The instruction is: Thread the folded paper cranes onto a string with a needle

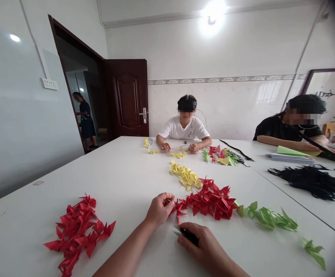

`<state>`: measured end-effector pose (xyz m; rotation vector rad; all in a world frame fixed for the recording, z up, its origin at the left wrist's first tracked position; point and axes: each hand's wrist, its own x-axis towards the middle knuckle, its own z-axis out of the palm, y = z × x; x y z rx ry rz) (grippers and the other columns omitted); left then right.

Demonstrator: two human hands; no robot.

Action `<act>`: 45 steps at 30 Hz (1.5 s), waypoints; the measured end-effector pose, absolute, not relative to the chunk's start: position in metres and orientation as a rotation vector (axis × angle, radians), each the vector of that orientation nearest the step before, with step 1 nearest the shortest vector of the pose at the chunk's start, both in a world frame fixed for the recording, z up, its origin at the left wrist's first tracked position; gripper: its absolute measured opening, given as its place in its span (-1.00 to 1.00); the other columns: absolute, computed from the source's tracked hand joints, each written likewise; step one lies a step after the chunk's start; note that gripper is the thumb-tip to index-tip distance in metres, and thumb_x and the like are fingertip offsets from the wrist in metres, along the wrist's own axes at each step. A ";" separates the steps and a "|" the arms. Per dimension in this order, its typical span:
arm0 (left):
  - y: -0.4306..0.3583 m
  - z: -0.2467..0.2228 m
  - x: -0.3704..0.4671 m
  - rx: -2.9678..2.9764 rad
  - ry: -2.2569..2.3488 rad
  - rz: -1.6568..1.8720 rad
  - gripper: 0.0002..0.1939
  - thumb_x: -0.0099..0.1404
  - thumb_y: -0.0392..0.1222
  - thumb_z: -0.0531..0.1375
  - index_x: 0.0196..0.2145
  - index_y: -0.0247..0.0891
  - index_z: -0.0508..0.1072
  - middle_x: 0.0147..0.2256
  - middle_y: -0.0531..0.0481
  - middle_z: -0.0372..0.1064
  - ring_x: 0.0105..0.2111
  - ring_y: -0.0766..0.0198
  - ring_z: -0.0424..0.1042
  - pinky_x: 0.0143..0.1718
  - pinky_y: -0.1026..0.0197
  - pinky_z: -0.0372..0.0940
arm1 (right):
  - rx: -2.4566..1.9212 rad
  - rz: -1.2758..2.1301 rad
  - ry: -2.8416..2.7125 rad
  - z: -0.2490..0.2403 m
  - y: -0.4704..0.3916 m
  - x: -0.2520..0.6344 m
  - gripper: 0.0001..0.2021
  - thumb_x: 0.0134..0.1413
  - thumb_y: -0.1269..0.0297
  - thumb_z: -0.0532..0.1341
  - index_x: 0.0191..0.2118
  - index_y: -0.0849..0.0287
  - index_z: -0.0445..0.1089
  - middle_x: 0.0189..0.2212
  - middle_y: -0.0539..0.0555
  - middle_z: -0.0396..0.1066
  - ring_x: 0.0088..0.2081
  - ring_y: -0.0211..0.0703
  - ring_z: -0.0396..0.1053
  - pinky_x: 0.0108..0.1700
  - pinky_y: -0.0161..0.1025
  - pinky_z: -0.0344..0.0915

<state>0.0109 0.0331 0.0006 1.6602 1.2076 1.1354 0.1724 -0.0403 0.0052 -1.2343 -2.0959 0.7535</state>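
My left hand [159, 209] is closed in a pinch at the table's middle, on the near edge of a red folded-paper crane [180, 207]. Its exact grip point is partly hidden behind the fingers. Just to the right and nearer to me, my right hand [204, 240] wraps round black-handled scissors [189, 235], their short metal blades pointing left below the crane. A heap of red paper cranes [213, 200] lies right beyond both hands. Another pile of red cranes [77, 232] sits at the left, apart from my hands.
Yellow cranes [184, 175] lie beyond the red heap, green ones [274, 218] to its right. Black cords [314, 181] and a paper stack [290, 156] are at the right. Across the white table [121, 173] sit a person in white [183, 129] and one in black [274, 127].
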 end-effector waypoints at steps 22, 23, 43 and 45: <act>0.026 0.007 0.014 1.696 1.179 1.172 -0.69 0.14 0.03 0.09 -0.38 -0.29 0.42 -0.51 0.01 0.36 -0.51 0.33 0.32 -0.45 0.32 0.23 | -1.216 0.719 -2.098 0.009 -0.043 0.175 -0.74 0.02 0.22 0.09 -0.20 0.17 0.41 -0.33 0.07 0.45 -0.35 -0.17 0.33 -0.32 -0.31 0.20; 0.026 0.007 0.013 1.694 1.170 1.167 -0.69 0.14 0.03 0.09 -0.38 -0.29 0.41 -0.52 0.01 0.36 -0.52 0.34 0.31 -0.46 0.33 0.23 | -1.218 0.720 -2.101 0.009 -0.042 0.176 -0.74 0.02 0.22 0.09 -0.20 0.17 0.41 -0.32 0.07 0.45 -0.35 -0.17 0.33 -0.32 -0.30 0.20; 0.032 -0.003 -0.001 1.658 1.285 1.396 -0.70 0.15 -0.25 0.06 -0.14 -0.30 0.39 -0.17 -0.14 0.38 -0.32 0.31 0.38 -0.28 0.25 0.31 | -1.413 0.762 -2.060 -0.013 -0.038 0.189 -0.57 -0.08 -0.04 0.14 -0.14 0.12 0.40 -0.23 0.10 0.47 -0.23 0.01 0.41 -0.28 -0.22 0.34; 0.029 0.014 -0.026 1.860 1.347 1.251 -0.70 0.11 -0.29 0.08 -0.18 -0.29 0.43 -0.12 -0.12 0.36 -0.28 0.29 0.39 -0.24 0.26 0.30 | -1.405 0.773 -2.069 -0.013 -0.038 0.190 -0.57 -0.07 -0.03 0.14 -0.13 0.12 0.39 -0.24 0.09 0.47 -0.23 -0.01 0.41 -0.29 -0.24 0.34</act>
